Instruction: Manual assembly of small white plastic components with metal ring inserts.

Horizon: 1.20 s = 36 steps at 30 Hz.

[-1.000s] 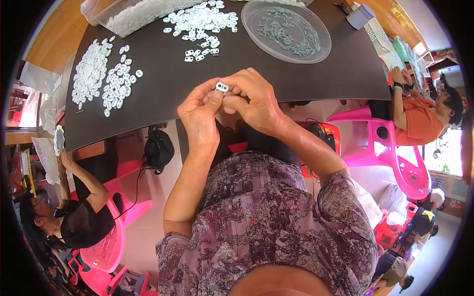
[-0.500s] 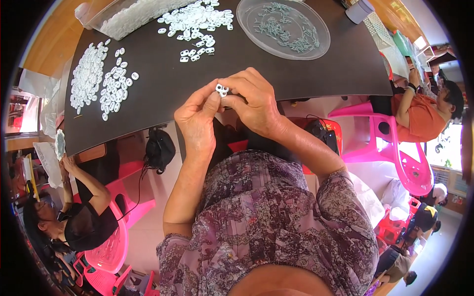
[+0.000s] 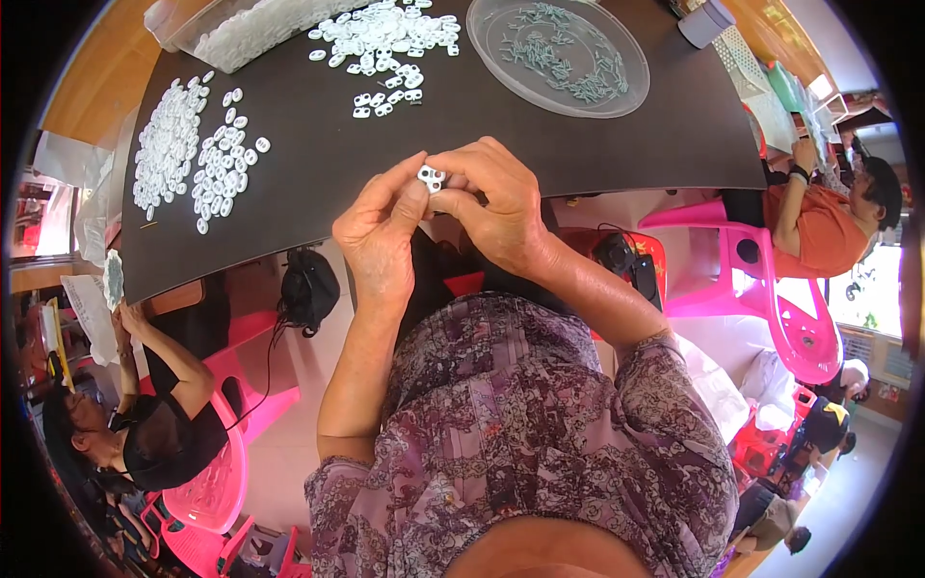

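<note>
Just beyond the table's near edge, both my hands meet around small white plastic pieces with dark round holes (image 3: 431,176). My left hand (image 3: 379,234) pinches them between thumb and forefinger. From the other side, the fingertips of my right hand (image 3: 497,200) close on them too. Whether these are one piece or two pressed together, I cannot make out. Ahead on the table lies a small group of white two-holed pieces (image 3: 387,101). Behind it is a heap of similar white pieces (image 3: 385,34).
Several white oval pieces (image 3: 169,144) form piles on the dark table's (image 3: 318,154) left side. A round clear tray (image 3: 631,101) holds small grey-green pins. A clear bin (image 3: 217,53) stands at the back left. People sit at both sides, near pink chairs (image 3: 805,342).
My hands stay together and the white pieces remain pinched, tilted slightly differently. My left hand has shifted a little to the left. The table view has moved only slightly.
</note>
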Each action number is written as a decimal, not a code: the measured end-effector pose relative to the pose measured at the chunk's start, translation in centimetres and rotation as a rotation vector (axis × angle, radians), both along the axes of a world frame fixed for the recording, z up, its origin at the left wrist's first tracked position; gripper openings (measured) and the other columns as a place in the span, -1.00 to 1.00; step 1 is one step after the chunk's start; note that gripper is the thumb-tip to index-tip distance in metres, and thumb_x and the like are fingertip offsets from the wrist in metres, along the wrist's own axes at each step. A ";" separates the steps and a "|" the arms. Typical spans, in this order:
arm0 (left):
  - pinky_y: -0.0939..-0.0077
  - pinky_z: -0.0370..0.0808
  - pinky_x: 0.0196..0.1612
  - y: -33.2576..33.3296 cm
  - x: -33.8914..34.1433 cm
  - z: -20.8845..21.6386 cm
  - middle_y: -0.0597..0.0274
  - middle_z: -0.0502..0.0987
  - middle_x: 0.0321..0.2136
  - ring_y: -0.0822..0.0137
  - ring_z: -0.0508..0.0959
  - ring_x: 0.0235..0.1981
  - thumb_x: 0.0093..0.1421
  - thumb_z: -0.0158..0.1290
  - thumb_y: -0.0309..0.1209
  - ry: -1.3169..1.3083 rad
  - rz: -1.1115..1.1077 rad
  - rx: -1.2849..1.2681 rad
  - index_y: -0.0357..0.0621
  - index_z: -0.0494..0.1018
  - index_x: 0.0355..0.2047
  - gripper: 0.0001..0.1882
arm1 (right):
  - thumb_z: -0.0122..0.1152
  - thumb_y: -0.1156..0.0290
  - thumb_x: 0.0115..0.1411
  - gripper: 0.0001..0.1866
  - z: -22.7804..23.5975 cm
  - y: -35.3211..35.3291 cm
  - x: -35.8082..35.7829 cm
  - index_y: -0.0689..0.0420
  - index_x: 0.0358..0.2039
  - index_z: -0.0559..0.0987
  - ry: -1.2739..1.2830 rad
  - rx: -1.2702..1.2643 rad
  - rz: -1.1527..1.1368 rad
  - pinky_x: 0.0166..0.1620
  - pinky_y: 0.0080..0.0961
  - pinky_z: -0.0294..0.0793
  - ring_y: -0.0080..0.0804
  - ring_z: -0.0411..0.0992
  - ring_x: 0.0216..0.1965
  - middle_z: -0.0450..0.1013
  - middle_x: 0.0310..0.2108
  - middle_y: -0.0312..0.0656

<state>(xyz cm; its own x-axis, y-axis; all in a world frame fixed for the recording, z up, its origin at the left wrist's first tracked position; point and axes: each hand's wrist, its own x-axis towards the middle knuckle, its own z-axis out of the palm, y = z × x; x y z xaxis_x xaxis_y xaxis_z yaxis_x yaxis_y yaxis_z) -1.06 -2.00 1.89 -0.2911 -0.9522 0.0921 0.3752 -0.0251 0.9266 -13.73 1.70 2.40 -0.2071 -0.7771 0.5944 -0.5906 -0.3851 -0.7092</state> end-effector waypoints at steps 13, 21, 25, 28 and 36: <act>0.65 0.40 -0.20 0.6 -0.2 -1.7 0.23 0.52 -0.32 0.52 0.45 -0.34 0.17 0.07 -0.44 0.056 0.112 -0.153 -0.36 0.48 -0.22 -0.77 | 0.30 0.60 -0.19 -0.74 0.3 0.2 1.0 0.21 -0.40 0.54 -0.122 -0.026 0.023 -0.44 -0.49 0.33 -0.37 0.33 -0.52 0.43 -0.54 -0.22; 0.67 0.39 -0.23 1.0 -0.8 -2.1 0.27 0.50 -0.36 0.53 0.44 -0.35 0.19 0.05 -0.42 0.113 0.159 -0.147 -0.35 0.45 -0.26 -0.79 | 0.29 0.58 -0.19 -0.76 -0.2 -0.2 0.9 0.21 -0.41 0.54 -0.054 -0.084 0.040 -0.46 -0.49 0.32 -0.37 0.33 -0.53 0.42 -0.56 -0.21; 0.66 0.41 -0.22 1.1 -0.8 -1.4 0.24 0.50 -0.36 0.51 0.46 -0.36 0.19 0.05 -0.42 0.113 0.195 -0.108 -0.36 0.45 -0.25 -0.79 | 0.29 0.57 -0.15 -0.74 0.0 -0.2 1.2 0.20 -0.35 0.54 -0.079 -0.024 0.047 -0.44 -0.49 0.33 -0.37 0.33 -0.52 0.42 -0.53 -0.23; 0.64 0.42 -0.20 1.2 -0.7 -0.9 0.22 0.51 -0.36 0.50 0.48 -0.36 0.19 0.05 -0.43 0.100 0.210 -0.115 -0.37 0.45 -0.24 -0.78 | 0.24 0.60 -0.08 -0.67 0.4 0.4 1.4 0.24 -0.22 0.53 -0.135 0.046 0.046 -0.38 -0.57 0.36 -0.47 0.34 -0.47 0.47 -0.44 -0.23; 0.66 0.41 -0.22 1.5 -0.4 -0.7 0.26 0.50 -0.35 0.53 0.46 -0.35 0.22 0.01 -0.46 0.069 0.235 -0.123 -0.37 0.44 -0.22 -0.80 | 0.19 0.58 0.00 -0.72 0.2 0.3 1.6 0.26 -0.21 0.51 -0.041 -0.016 0.081 -0.37 -0.52 0.36 -0.42 0.33 -0.46 0.45 -0.45 -0.20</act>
